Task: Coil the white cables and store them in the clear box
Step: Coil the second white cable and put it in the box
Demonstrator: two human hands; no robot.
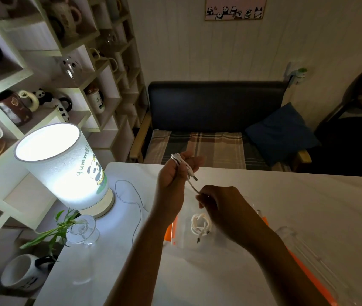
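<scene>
My left hand (172, 177) is raised above the white table (308, 206) with a white cable (181, 161) wound in loops around its fingers; a plug end hangs down from the loops. Just below and to the right, my right hand (217, 208) pinches the loose tail of that same cable. Under my hands stands the clear box (186, 244) with orange clips. Inside it lies a second white cable (200, 225), coiled into a small bundle with its plug pointing down.
A lit lamp (65, 166) stands at the table's left, its thin cord (131, 199) trailing across the tabletop. Beside it is a glass vase with a green plant (80, 230). The clear lid with an orange edge (308, 266) lies at right. A bench sits behind the table.
</scene>
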